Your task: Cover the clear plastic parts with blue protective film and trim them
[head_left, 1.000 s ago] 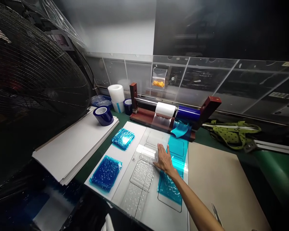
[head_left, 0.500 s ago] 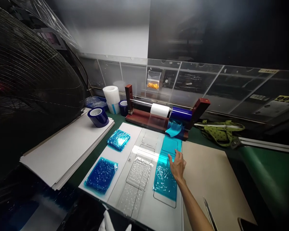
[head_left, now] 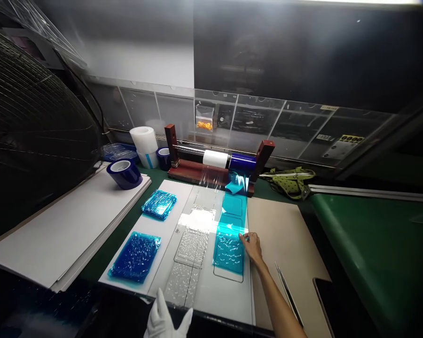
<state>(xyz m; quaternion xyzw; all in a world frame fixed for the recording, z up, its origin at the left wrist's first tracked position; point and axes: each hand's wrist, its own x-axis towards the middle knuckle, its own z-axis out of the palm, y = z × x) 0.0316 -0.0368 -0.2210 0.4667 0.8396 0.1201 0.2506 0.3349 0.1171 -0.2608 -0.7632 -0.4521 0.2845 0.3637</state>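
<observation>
My bare right hand [head_left: 252,246] is at the right edge of a strip of blue protective film [head_left: 229,251], its fingertips pinched together on that edge. The strip lies over outlines drawn on the pale board [head_left: 229,300]. At the board's front edge, my left hand [head_left: 166,319] in a white glove has thumb and fingers apart and holds nothing. Clear film [head_left: 192,246] lies left of the blue strip. Behind, a wooden roll holder [head_left: 197,178] carries a white roll [head_left: 215,158] and a dark blue film roll [head_left: 243,163].
Two stacks of blue film pieces, a far one [head_left: 159,204] and a near one [head_left: 136,257], lie at left. A blue tape roll [head_left: 124,173] sits on white sheets [head_left: 66,225]. Tweezers [head_left: 288,293] and a phone [head_left: 322,300] lie right. A fan [head_left: 31,108] stands left.
My right hand has moved down along the blue strip and its spread fingers have closed at the right edge. My gloved left hand has come further into view. The camera has turned right.
</observation>
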